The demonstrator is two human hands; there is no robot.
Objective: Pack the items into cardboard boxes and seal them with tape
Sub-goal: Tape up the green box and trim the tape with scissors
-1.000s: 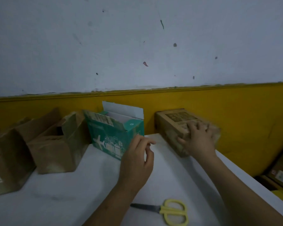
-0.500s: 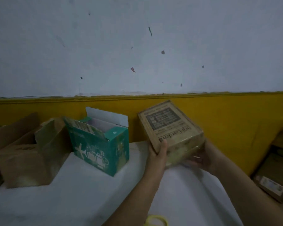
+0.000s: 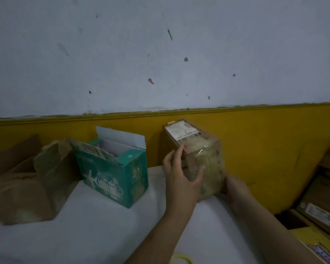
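Observation:
I hold a taped brown cardboard box (image 3: 204,149) between both hands above the far right part of the white table (image 3: 95,221). A white shipping label faces up on its top. My left hand (image 3: 181,180) grips its near left side, thumb across the front face. My right hand (image 3: 234,189) supports it from below at the right. A teal printed box (image 3: 118,172) stands with its lid flap up on the table to the left.
Two brown cardboard boxes (image 3: 27,185) with loose flaps sit at the table's left. Yellow scissor handles (image 3: 181,258) peek in at the bottom edge. More cartons (image 3: 320,204) are stacked on the floor at the right. A yellow and white wall runs behind.
The taped box went from resting on the table under my right hand to being lifted in both hands. It has since been turned, so the shipping label now faces up.

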